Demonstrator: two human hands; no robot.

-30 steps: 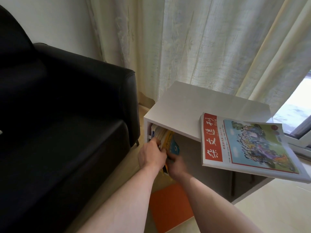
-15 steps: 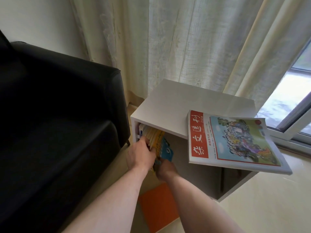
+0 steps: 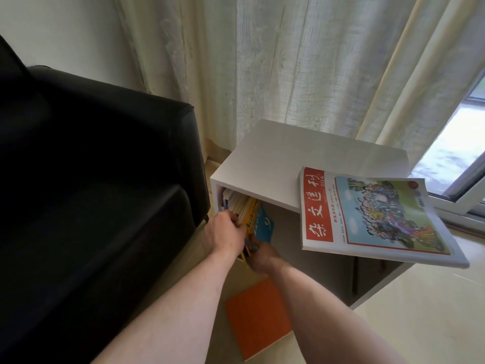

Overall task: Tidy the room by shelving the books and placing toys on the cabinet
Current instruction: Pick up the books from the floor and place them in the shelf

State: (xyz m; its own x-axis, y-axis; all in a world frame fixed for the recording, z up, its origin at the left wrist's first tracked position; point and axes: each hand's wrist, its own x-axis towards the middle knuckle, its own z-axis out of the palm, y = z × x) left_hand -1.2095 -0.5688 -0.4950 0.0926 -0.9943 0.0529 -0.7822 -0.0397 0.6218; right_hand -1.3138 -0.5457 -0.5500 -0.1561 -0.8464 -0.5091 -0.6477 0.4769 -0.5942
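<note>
Both hands' fingertips hidden (behind leaning books [image 3: 252, 219]).

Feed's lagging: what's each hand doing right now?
Left hand: fingers grip the leaning books.
Right hand: holds the blue book from below.

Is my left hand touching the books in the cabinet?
Touching. The head view shows the left hand with its fingers curled against the leaning books inside the white cabinet.
</note>
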